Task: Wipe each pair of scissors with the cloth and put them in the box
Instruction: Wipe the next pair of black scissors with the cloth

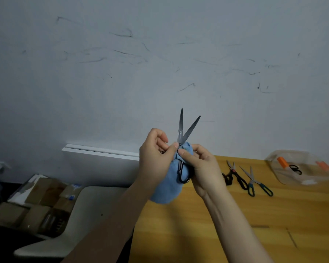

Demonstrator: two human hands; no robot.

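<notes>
Two hands at work: left hand pinches open-bladed black scissors near the pivot, right hand clasps blue cloth around them; wiping tipward looks safest.

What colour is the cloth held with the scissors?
The cloth is light blue, seen in the head view.
</notes>
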